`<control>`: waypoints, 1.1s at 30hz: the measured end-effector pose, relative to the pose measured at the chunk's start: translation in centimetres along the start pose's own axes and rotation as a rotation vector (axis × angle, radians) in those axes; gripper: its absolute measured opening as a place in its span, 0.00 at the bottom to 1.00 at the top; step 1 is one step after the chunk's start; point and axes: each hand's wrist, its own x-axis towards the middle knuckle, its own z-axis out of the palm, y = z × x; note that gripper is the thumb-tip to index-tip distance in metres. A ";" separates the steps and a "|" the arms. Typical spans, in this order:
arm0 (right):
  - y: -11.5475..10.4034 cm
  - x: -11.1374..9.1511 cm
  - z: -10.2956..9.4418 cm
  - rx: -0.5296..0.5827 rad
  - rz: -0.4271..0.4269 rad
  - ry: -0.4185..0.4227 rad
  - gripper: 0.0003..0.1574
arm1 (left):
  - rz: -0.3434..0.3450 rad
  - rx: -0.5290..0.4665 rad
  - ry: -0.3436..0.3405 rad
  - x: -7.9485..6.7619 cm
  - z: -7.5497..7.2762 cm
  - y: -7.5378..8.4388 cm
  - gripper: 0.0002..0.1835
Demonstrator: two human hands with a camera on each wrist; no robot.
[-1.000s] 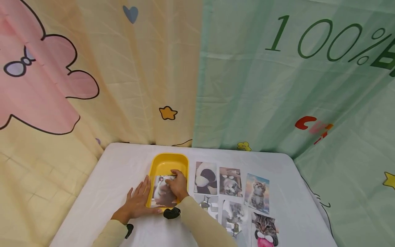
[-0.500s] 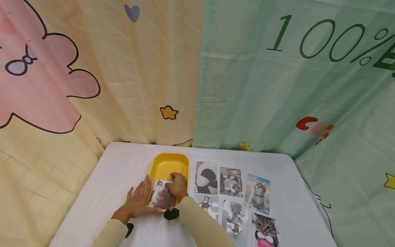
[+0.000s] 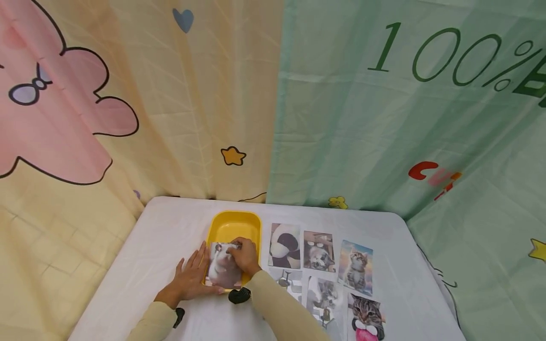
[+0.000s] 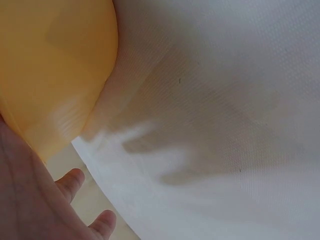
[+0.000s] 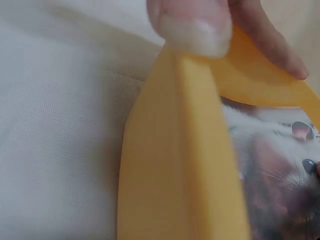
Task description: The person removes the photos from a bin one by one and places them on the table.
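Observation:
In the head view a yellow tray [image 3: 232, 227] stands on the white table. A picture card [image 3: 223, 272] showing a pale, whiskered rodent is in its near half. My right hand [image 3: 246, 258] reaches in over the right wall and pinches the card near its upper right corner. My left hand [image 3: 189, 278] lies along the tray's left side with fingers straight, its thumb stretched along the near rim. Part of the same card [image 5: 270, 175] shows inside the tray in the right wrist view, with a thumb on the rim. The left wrist view shows the tray's outer wall [image 4: 60, 65].
Right of the tray several picture cards lie in two rows: a panda toy card [image 3: 284, 246], an upside-down cat card [image 3: 319, 252], a kitten card [image 3: 356, 267], and a tabby card [image 3: 367, 318] nearer. Patterned curtains [image 3: 239, 94] hang behind and beside the table.
The rodent card first slid toward the near end of the tray, then came slightly up and left with my right hand. My left hand has stayed at the tray's side.

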 end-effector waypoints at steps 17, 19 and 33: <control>-0.5 -0.5 -4.5 0.125 -0.130 0.066 0.08 | -0.025 -0.018 -0.037 0.2 0.4 -0.1 0.72; -0.3 -0.6 -5.1 0.186 -0.102 0.088 0.09 | -0.020 -0.020 -0.031 0.2 0.4 -0.1 0.72; 0.6 -1.8 -11.9 0.479 0.036 0.133 0.17 | -0.022 -0.034 -0.033 0.4 0.2 -0.2 0.73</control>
